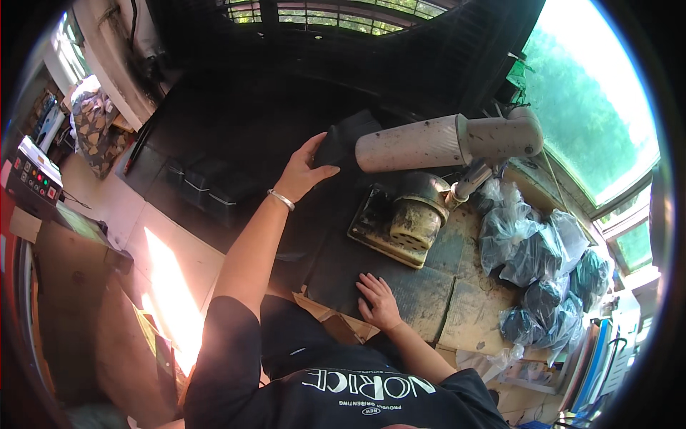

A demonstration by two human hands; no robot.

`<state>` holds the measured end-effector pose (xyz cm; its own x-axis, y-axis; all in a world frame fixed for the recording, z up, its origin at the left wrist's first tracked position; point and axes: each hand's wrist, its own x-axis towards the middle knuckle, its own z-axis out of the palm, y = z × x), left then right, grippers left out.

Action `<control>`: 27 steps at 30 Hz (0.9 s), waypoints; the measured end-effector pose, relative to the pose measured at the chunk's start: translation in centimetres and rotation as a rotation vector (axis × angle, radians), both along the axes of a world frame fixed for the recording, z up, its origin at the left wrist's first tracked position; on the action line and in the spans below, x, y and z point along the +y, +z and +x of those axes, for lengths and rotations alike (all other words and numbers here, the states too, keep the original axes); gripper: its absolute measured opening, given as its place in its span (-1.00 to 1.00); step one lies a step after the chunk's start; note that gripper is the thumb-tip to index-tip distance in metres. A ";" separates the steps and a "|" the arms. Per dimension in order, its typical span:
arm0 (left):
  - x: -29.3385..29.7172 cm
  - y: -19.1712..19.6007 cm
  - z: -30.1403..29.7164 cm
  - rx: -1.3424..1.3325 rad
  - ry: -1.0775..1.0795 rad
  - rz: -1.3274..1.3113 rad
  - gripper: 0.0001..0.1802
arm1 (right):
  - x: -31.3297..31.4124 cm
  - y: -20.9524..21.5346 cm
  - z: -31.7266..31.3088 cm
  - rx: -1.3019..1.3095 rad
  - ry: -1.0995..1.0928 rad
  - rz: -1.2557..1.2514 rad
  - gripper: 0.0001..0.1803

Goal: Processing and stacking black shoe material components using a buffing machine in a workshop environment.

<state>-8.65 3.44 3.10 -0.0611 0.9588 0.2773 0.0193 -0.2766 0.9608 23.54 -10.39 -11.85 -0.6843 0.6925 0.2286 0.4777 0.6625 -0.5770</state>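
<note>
My left hand [301,174] reaches forward, its thumb and fingers on either side of the near edge of a black block-like thing [343,145]; its exact kind is too dark to make out. My right hand [379,302] lies palm down with fingers spread on a dark-stained cardboard sheet [336,275] near the table's front edge, holding nothing. Between and beyond the hands stands a grimy cream desk lamp [411,146]. Its tubular head points left, partly over the black thing, and its stained base [400,229] rests on the cardboard.
Several clear plastic bags [529,247] with dark contents are heaped to the right, below a window [593,107]. A bundle of black pieces [204,182] lies on the left. A control box with lit buttons [34,171] stands far left; folders [593,357] are at the lower right.
</note>
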 end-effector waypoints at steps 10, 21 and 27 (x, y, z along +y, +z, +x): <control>0.2 0.5 0.4 0.005 -0.057 0.004 -0.11 | 0.0 -0.1 -0.1 0.001 0.000 0.012 -0.53; -1.0 0.4 1.3 0.124 -0.071 0.074 -0.14 | 0.0 -0.2 -0.1 0.011 -0.008 0.013 -0.56; -1.7 0.3 1.8 0.161 -0.080 0.039 -0.16 | 0.0 -0.3 -0.1 0.002 -0.008 0.018 -0.56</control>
<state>-6.80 1.72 3.44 0.0634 0.9471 0.3146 0.1479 -0.3207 0.9356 23.49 -10.42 -12.19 -0.6781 0.6939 0.2424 0.4821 0.6688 -0.5659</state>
